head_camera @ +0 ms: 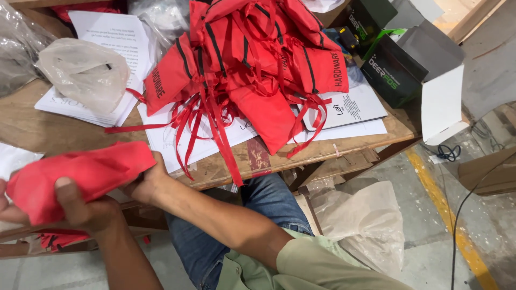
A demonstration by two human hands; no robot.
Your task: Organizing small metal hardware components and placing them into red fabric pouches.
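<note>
Both hands hold one red cloth pouch (pixel 75 174) low at the left, in front of the wooden table (pixel 226 169). My left hand (pixel 80 209) grips its lower left part with the thumb on top. My right hand (pixel 146 182) pinches its right end. A heap of filled red pouches (pixel 252 59) with black trim and long red ribbons lies on the table beyond, on white printed sheets (pixel 177 134).
A clear plastic bag (pixel 83 72) rests on papers at the table's left. Dark green boxes (pixel 395 67) and an open cardboard box (pixel 443 102) stand at the right. Another plastic bag (pixel 365 220) lies on the concrete floor beside a yellow line (pixel 446 209) and black cable (pixel 457 215).
</note>
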